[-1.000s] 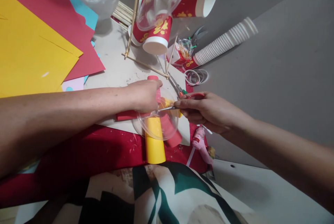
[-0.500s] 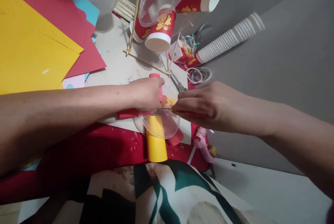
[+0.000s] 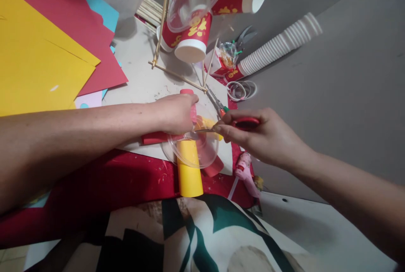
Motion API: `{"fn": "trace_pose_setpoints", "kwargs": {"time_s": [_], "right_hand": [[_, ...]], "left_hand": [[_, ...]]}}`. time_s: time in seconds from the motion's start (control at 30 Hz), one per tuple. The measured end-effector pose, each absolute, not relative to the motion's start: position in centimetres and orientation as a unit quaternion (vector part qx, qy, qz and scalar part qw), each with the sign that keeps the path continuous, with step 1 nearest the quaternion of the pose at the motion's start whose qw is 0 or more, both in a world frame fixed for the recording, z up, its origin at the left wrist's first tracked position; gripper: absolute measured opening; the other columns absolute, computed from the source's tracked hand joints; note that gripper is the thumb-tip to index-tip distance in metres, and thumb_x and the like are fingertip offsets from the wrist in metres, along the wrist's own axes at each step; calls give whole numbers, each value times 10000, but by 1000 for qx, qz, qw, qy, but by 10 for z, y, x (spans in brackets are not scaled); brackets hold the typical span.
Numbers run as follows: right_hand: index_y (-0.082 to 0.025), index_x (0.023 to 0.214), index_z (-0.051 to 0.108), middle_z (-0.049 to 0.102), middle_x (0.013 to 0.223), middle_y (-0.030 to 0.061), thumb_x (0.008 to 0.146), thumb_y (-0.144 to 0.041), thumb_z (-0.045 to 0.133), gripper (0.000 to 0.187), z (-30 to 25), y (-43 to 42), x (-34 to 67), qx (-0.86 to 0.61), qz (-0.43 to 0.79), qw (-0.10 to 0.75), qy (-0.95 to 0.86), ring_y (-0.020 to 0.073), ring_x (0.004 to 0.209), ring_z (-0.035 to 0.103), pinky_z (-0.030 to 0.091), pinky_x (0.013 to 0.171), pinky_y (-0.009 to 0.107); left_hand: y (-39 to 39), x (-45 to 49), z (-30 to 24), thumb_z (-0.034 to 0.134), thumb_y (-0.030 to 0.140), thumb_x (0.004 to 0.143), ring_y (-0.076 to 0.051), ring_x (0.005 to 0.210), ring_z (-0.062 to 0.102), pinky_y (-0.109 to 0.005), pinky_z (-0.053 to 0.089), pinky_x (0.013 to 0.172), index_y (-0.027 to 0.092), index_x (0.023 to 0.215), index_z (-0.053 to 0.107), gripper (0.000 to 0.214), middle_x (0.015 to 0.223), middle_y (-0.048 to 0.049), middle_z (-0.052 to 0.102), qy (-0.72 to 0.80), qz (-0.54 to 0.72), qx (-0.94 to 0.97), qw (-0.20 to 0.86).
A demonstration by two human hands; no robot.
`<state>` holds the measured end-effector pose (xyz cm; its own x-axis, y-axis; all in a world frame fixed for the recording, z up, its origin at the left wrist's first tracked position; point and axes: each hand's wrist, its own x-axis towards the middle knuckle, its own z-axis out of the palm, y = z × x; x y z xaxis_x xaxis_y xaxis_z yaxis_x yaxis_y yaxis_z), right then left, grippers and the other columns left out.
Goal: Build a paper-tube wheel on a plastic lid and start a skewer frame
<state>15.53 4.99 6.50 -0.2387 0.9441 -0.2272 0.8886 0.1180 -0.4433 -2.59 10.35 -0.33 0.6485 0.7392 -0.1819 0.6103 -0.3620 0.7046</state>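
My left hand (image 3: 179,113) is closed on a clear plastic lid (image 3: 207,160), its fingertips mostly hidden. Paper tubes spread out around that lid: a yellow tube (image 3: 190,179) points toward me, a red tube (image 3: 215,167) lies beside it, and another red tube (image 3: 154,138) pokes out under my left wrist. A pink-red tube end (image 3: 186,91) shows beyond the hand. My right hand (image 3: 259,134) grips red-handled scissors (image 3: 248,123), whose thin metal tip reaches the lid next to my left fingers. Some yellow paper (image 3: 207,123) sits behind the tip.
Yellow sheets (image 3: 47,61) and red sheets (image 3: 107,69) lie at left. A wooden stick frame (image 3: 177,76) stands beyond my hands near red paper cups (image 3: 198,31). Green-handled scissors (image 3: 217,99), a clear tape ring (image 3: 237,90) and a long cup stack (image 3: 278,48) lie right, by a grey wall.
My right hand has turned and shifted slightly right, so the red handle now shows more. My left hand and the lid with its tubes stay nearly still.
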Motion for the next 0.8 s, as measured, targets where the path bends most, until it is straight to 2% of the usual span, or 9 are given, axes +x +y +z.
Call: {"fn": "trace_pose_setpoints", "kwargs": {"time_s": [0.13, 0.2, 0.27, 0.37, 0.5, 0.67, 0.8], "right_hand": [[-164, 660, 602, 477, 515, -18, 666, -454, 819, 362, 56, 61, 156, -723, 399, 113, -552, 71, 439, 370, 248, 393, 221], [-166, 615, 553, 415, 471, -43, 616, -454, 851, 414, 54, 65, 157, -731, 448, 130, -497, 43, 401, 287, 168, 373, 212], [-168, 599, 531, 397, 455, -53, 598, -458, 858, 437, 55, 66, 157, -728, 461, 130, -491, 36, 388, 263, 150, 369, 212], [-162, 648, 593, 492, 499, -18, 667, -444, 808, 355, 63, 63, 152, -714, 374, 91, -585, 67, 416, 354, 241, 386, 227], [-170, 678, 643, 568, 547, 4, 793, -270, 648, 152, 75, 55, 138, -604, 193, 1, -773, 96, 484, 440, 335, 471, 241], [-175, 760, 668, 648, 637, 32, 856, -217, 548, 160, 78, 56, 135, -476, 97, -109, -867, 115, 529, 510, 345, 527, 254], [-162, 826, 675, 664, 755, 63, 925, -205, 479, 224, 82, 61, 136, -351, 51, -204, -912, 125, 580, 511, 284, 545, 280]], "left_hand": [[105, -26, -4, 641, 345, 796, -249, 1200, 589, -316, 463, 988, 215, 1388, 475, 628, 1398, -99, 589, 412, 85, 823, 382], [105, -27, -3, 639, 359, 799, -247, 1197, 589, -307, 465, 976, 213, 1402, 464, 644, 1399, -96, 587, 415, 81, 822, 382], [105, -27, -1, 643, 364, 794, -253, 1181, 596, -304, 473, 957, 202, 1416, 454, 670, 1387, -101, 595, 412, 79, 823, 383], [105, -28, 1, 636, 372, 796, -273, 1149, 615, -312, 490, 920, 177, 1417, 460, 674, 1350, -120, 617, 399, 83, 828, 386], [103, -29, 3, 616, 369, 814, -267, 1221, 580, -317, 461, 987, 190, 1461, 414, 701, 1416, -112, 575, 410, 82, 821, 388], [104, -29, 2, 614, 383, 815, -243, 1219, 581, -298, 457, 997, 186, 1463, 412, 706, 1424, -107, 572, 411, 77, 827, 375], [106, -29, 0, 613, 363, 814, -242, 1223, 577, -307, 457, 1005, 176, 1467, 403, 711, 1442, -117, 555, 408, 74, 831, 372]]}}
